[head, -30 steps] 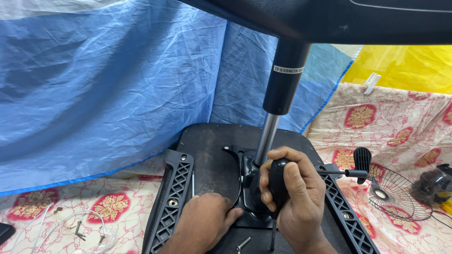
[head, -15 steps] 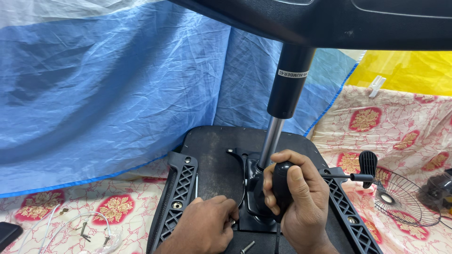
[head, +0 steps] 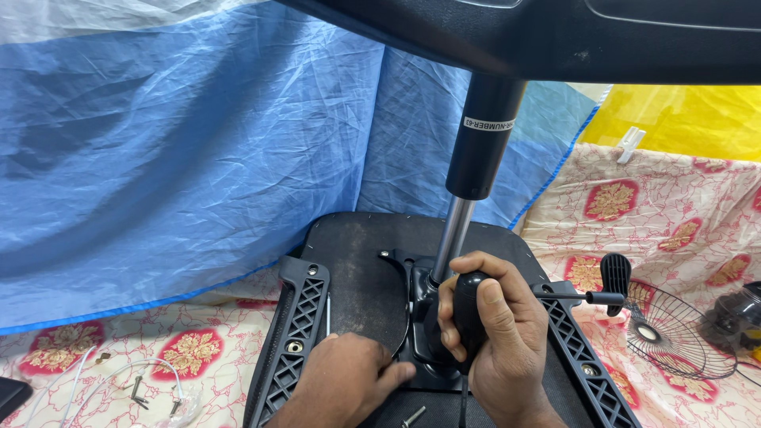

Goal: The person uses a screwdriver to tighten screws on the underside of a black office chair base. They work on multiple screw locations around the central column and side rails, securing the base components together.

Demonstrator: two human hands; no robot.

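- Since the earlier frame the left hand (head: 345,380) slid a little toward 3 o'clock along the seat underside (head: 357,269); the right hand kept the same grip.
- Right hand (head: 495,341): fingers curled fully closed around a black tool handle (head: 468,317), held upright just at 3 o'clock of the chair mechanism plate (head: 416,317).
- Left hand: lay flat, fingers loosely extended, nothing gripped, fingertips touching the plate's edge at 9 o'clock.
- Gas lift cylinder (head: 479,143) rose from the plate toward 12 o'clock, chrome rod (head: 453,230) below the black sleeve.
- Armrest brackets: one at 9 o'clock (head: 293,333), one at 3 o'clock (head: 587,357) of the hands.
- Adjustment lever (head: 610,285) stuck out at 3 o'clock.
- Loose bolt (head: 412,416) lay at 6 o'clock, between the wrists.
- Fan grille (head: 674,337) lay on the floral cloth (head: 666,198) at far 3 o'clock; blue tarp (head: 198,143) at 10 o'clock.
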